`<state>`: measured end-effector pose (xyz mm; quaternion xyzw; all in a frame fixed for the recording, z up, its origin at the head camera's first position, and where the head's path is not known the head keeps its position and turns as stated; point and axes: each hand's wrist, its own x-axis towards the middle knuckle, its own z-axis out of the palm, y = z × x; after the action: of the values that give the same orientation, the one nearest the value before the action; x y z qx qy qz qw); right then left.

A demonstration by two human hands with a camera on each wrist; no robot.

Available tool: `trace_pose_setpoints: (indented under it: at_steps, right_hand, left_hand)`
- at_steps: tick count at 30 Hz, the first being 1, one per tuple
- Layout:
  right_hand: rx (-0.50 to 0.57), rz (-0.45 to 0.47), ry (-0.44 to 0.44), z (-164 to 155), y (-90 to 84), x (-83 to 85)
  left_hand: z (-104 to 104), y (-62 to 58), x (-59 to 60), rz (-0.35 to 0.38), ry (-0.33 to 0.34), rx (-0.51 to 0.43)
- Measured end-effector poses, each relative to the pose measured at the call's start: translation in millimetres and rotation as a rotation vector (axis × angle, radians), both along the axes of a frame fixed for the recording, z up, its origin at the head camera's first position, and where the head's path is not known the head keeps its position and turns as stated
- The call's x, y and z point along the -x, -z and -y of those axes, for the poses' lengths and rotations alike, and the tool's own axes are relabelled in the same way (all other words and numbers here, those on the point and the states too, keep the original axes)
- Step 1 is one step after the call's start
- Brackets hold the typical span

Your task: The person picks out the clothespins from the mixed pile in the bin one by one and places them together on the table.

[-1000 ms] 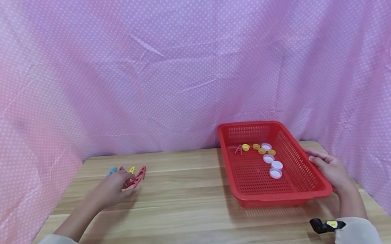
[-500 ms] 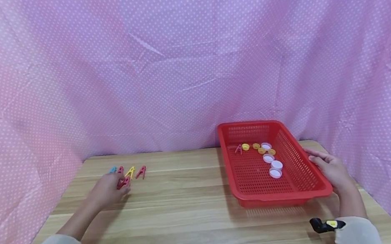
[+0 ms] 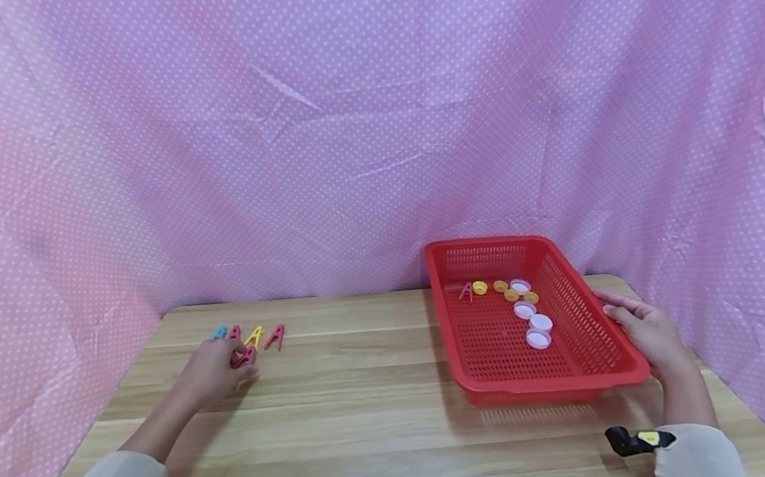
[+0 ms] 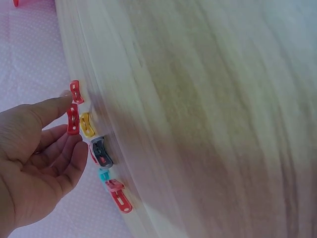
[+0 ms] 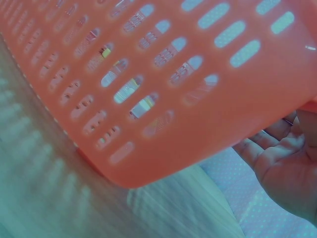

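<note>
My left hand (image 3: 212,369) is at the left of the table, pinching a red clothespin (image 3: 246,357) between thumb and fingers. Other clothespins lie close by: a yellow clothespin (image 3: 255,337), another red one to its right, and a blue clothespin (image 3: 220,332) behind the hand. The left wrist view also shows a dark grey clothespin (image 4: 101,152) beside the fingers, which the hand hides in the head view. On the right, my right hand (image 3: 652,334) grips the right rim of a red plastic basket (image 3: 451,335), thumb on top and fingers beneath.
Inside the basket are a red clothespin (image 3: 466,292), several yellow caps (image 3: 480,288) and several white caps (image 3: 538,339). The wooden table (image 3: 363,406) spreads between the hands. A pink dotted cloth (image 3: 363,109) hangs behind and at the sides.
My left hand has drawn left with the red clothespin, away from the rightmost red one, and then stayed nearly still. The right hand and basket have not moved.
</note>
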<state>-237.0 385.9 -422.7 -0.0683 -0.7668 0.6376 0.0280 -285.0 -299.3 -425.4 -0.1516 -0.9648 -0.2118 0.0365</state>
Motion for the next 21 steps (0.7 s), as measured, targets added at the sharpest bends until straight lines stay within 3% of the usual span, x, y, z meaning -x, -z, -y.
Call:
trace_pose_setpoints:
  at_steps: [13,21]
  right_hand:
    - [0.014,-0.009,0.001,1.0,1.6,-0.1]
    - [0.044,-0.023,-0.007,0.7,-0.3,-0.9]
  left_hand:
    - [2.2,7.6,5.3,0.034,-0.017,0.037]
    - [3.3,6.2,5.1,0.029,-0.001,0.042]
